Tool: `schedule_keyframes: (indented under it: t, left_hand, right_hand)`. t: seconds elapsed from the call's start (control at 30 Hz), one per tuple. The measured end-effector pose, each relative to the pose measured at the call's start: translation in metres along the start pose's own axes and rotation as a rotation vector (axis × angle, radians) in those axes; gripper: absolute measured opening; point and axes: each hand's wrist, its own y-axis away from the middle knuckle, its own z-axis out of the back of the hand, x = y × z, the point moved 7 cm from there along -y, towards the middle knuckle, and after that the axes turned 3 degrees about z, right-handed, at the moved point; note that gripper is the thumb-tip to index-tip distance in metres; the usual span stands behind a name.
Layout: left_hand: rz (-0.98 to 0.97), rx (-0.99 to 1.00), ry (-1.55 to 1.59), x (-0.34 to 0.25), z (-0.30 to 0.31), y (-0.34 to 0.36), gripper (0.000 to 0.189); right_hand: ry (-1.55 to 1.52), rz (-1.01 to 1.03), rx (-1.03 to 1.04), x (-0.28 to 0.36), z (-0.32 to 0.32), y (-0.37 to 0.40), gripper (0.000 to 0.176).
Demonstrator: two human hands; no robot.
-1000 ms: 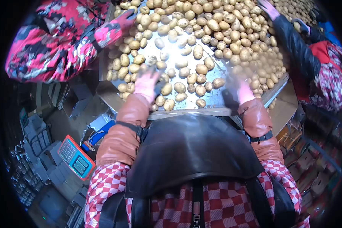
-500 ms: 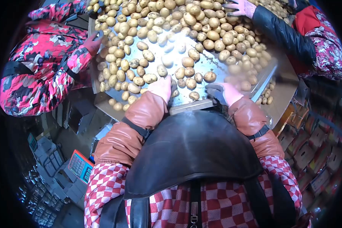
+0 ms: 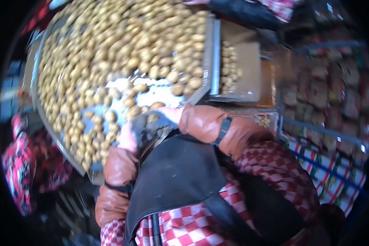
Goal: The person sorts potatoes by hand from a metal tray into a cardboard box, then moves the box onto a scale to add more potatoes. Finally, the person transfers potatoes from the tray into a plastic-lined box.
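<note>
My left hand (image 3: 136,130) and my right hand (image 3: 167,118), in pink gloves with grey palms, are together at the near edge of the metal sorting table (image 3: 197,95). Their fingers curl inward around a potato (image 3: 152,118) that shows between them. Blur hides the fingertips and which hand carries more of its weight. Just beyond my gloves lie loose potatoes (image 3: 133,112), and a dense layer of potatoes covers much of the tabletop.
A cardboard box (image 3: 244,88) with potatoes stands against the table's right side. Stacked cartons (image 3: 328,88) and a blue rail (image 3: 328,131) are farther right. One co-worker's patterned sleeve (image 3: 22,147) shows at left, another's dark sleeve (image 3: 246,12) at the top.
My view has swung to the right, so the table appears farther left. My hands, apart before, have come together around a potato.
</note>
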Motion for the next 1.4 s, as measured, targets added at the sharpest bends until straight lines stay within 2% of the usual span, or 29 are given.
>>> schedule_keyframes:
  t: [0.07,0.1,0.13,0.2,0.23,0.27,0.3,0.33,0.4,0.43,0.5,0.6,0.63,0.67,0.7,0.73,0.77,0.8,0.83,0.9,0.93,0.97,1.0,1.07,1.13,1.2,1.23,1.3,1.4]
  left_hand:
    - [-0.189,-0.011,-0.112,0.031,0.046,-0.041,0.034]
    - [-0.37,-0.183,-0.465,0.034,0.064,-0.05,0.037]
    - [-0.294,-0.154,-0.495,0.038,0.065,-0.051,0.037]
    - [-0.18,-0.184,-0.539,0.045,0.084,-0.053,0.037]
    - [-0.221,-0.393,-0.511,0.027,0.079,-0.036,0.038]
    - [-0.301,-0.506,-0.576,0.043,0.124,-0.052,0.037]
    - [-0.28,-0.443,-0.459,0.022,0.104,-0.036,0.037]
    - [-0.298,-0.449,-0.474,0.026,0.116,-0.04,0.037]
    - [-0.313,-0.453,-0.492,0.028,0.123,-0.044,0.037]
    - [-0.303,-0.459,-0.482,0.024,0.117,-0.042,0.037]
    - [-0.288,-0.469,-0.478,0.021,0.11,-0.04,0.037]
    - [-0.384,-0.422,-0.405,0.024,0.11,-0.038,0.04]
    - [-0.429,-0.462,-0.526,0.021,0.116,-0.034,0.039]
    - [-0.275,-0.516,-0.293,0.024,0.11,-0.024,0.042]
    - [-0.273,-0.637,-0.247,0.006,0.084,0.005,0.041]
    - [-0.318,-0.792,-0.592,0.005,0.111,0.017,0.038]
    - [-0.395,-0.816,-0.65,0.011,0.129,0.024,0.041]
    - [-0.571,-0.938,-0.79,0.014,0.154,0.031,0.04]
    - [-0.564,-1.04,-0.963,-0.011,0.148,0.053,0.039]
    - [-0.635,-1.342,-1.19,-0.028,0.158,0.075,0.047]
    - [-0.422,-1.359,-1.173,-0.017,0.181,0.059,0.051]
    - [-0.227,-1.369,-1.139,0.002,0.204,0.05,0.056]
    - [-0.275,-1.268,-1.18,0.009,0.186,0.048,0.059]
    - [-0.336,-1.031,-1.294,0.025,0.139,0.051,0.062]
    - [-0.36,-0.849,-1.412,0.049,0.116,0.067,0.06]
    - [-0.41,-0.831,-1.462,0.067,0.108,0.083,0.059]
    - [-0.405,-0.84,-1.455,0.068,0.109,0.085,0.059]
    - [-0.413,-0.907,-1.402,0.071,0.11,0.089,0.053]
    - [-0.475,-0.921,-1.365,0.072,0.111,0.092,0.051]
  right_hand:
    - [0.31,0.103,-0.039,0.018,0.014,0.023,0.057]
    - [0.304,0.112,-0.123,0.024,0.028,0.037,0.06]
    - [0.297,0.118,-0.199,0.027,0.039,0.054,0.064]
    - [0.08,0.25,-0.526,0.036,0.073,0.11,0.051]
    - [0.034,0.18,-0.579,0.032,0.103,0.138,0.053]
    - [-0.052,0.318,-0.746,0.046,0.117,0.176,0.043]
    - [0.089,0.36,-0.79,0.068,0.139,0.216,0.04]
    - [-0.183,0.436,-0.853,0.071,0.186,0.242,0.035]
    - [-0.311,0.857,-1.141,0.097,0.254,0.342,0.041]
    - [-0.702,0.87,-1.055,0.111,0.258,0.37,0.049]
    - [-0.731,1.02,-1.151,0.119,0.286,0.412,0.043]
    - [-0.255,0.898,-1.418,0.083,0.301,0.444,0.044]
    - [0.355,0.59,-1.619,0.065,0.298,0.452,0.047]
    - [1.295,0.009,-1.708,0.05,0.275,0.45,0.05]
    - [1.605,-0.279,-1.541,0.026,0.251,0.436,0.054]
    - [1.755,-0.5,-1.34,0.007,0.227,0.426,0.059]
    - [1.856,-0.675,-1.149,-0.01,0.198,0.423,0.064]
    - [1.721,-1.025,-1.141,-0.001,0.17,0.427,0.067]
    - [1.278,-1.121,-1.206,-0.014,0.184,0.444,0.063]
    - [1.456,-1.18,-1.061,-0.032,0.198,0.443,0.061]
    - [1.568,-1.271,-0.932,-0.044,0.211,0.442,0.058]
    - [1.773,-1.153,-0.968,-0.057,0.246,0.443,0.053]
    - [1.978,-1.03,-1.008,-0.063,0.267,0.437,0.049]
    - [2.689,-0.156,-0.848,-0.055,0.278,0.371,0.038]
    - [2.023,0.19,-1.01,0.015,0.206,0.283,0.046]
    - [0.609,0.451,-0.771,0.036,0.162,0.203,0.044]
    - [0.383,0.385,-0.478,0.056,0.131,0.16,0.043]
    - [0.278,0.07,-0.52,0.087,0.04,0.097,0.04]
    - [0.89,0.122,-0.225,0.095,-0.021,0.027,0.027]
